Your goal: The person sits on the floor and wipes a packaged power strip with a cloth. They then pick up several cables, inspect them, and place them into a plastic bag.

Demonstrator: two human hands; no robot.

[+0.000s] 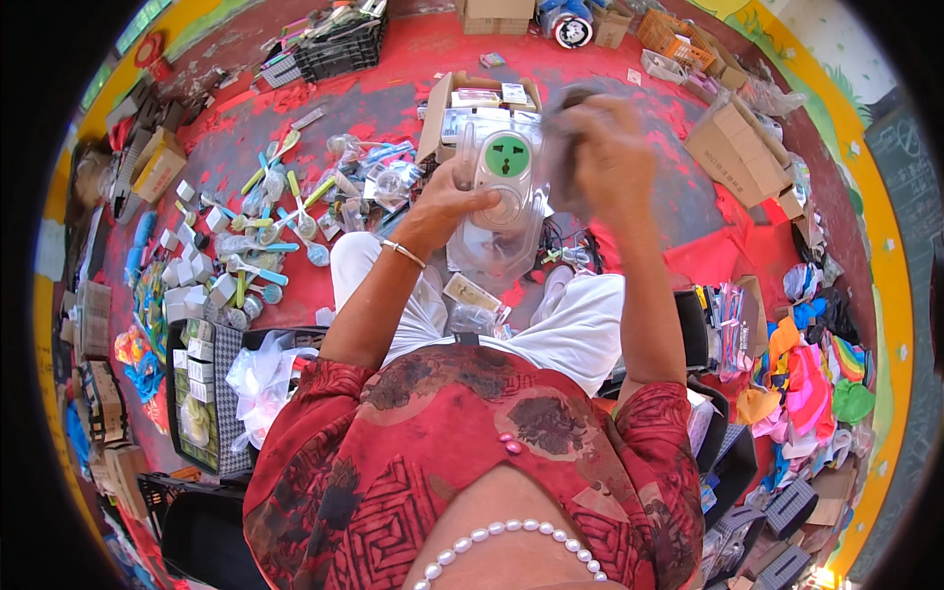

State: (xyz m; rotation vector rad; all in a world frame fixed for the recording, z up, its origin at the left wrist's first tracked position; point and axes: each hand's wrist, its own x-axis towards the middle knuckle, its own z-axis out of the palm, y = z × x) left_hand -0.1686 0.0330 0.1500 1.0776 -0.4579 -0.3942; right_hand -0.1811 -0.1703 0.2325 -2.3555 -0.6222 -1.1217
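My left hand (444,208) is closed on the left side of a white power socket with a round green face (507,154), its thumb across the front. Clear plastic packaging (497,251) surrounds the socket and hangs below it. Just to the right, my raised right hand (612,157) is smeared by motion. Its fingers are wrapped round a dark grey, cloth-like thing (562,162), too blurred to identify surely. Behind the socket stands an open cardboard box (433,123) holding small packages.
Several brushes, white boxes (185,270) and plastic-wrapped goods spread over the red floor at left. A black basket (226,383) stands beside my left leg. Colourful cloths (811,379) are heaped at right. Another cardboard box (737,152) lies at far right, and a black crate (339,49) stands far left.
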